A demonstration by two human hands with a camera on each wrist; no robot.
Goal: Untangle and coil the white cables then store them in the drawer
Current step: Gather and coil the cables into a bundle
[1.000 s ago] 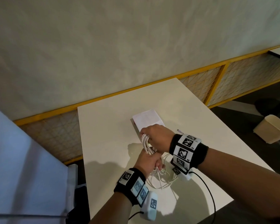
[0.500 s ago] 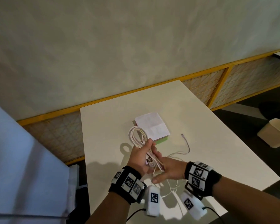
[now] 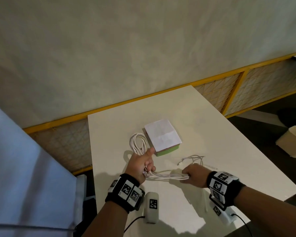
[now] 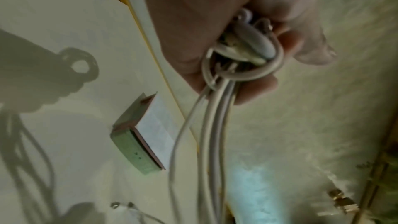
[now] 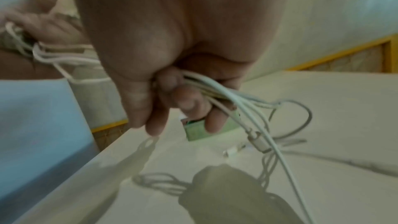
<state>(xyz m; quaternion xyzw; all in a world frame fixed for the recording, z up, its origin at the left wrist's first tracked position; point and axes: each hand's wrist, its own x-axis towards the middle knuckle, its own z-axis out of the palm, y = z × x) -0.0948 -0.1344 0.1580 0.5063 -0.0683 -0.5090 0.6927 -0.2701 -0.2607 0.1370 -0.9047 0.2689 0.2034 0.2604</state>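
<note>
Cables [image 3: 167, 175], white and several strands thick, run taut between the two hands above the pale surface [image 3: 212, 134]. The left hand [image 3: 142, 165] has its fingers curled round the bundle, thumb sticking up; beyond that grip, away from the person, the wound loops [image 3: 138, 142] fan out over the surface. In the left wrist view the strands [image 4: 215, 134] knot round one another inside the clenched fingers [image 4: 254, 89] and hang below them. The right hand [image 3: 194, 175] is closed on the other end of the stretch, fingers wrapped round the strands [image 5: 217, 88]. Past the right grip, loose tails [image 3: 195, 159] with small plugs lie slack on the surface, one plug [image 5: 258, 142] dangling just under the fingers. Beyond the left grip, just beside the loops, lies a green box [image 3: 167, 150] with a folded white paper [image 3: 162, 134] on top. Both wrists carry black bands with printed markers [image 3: 126, 189].
</note>
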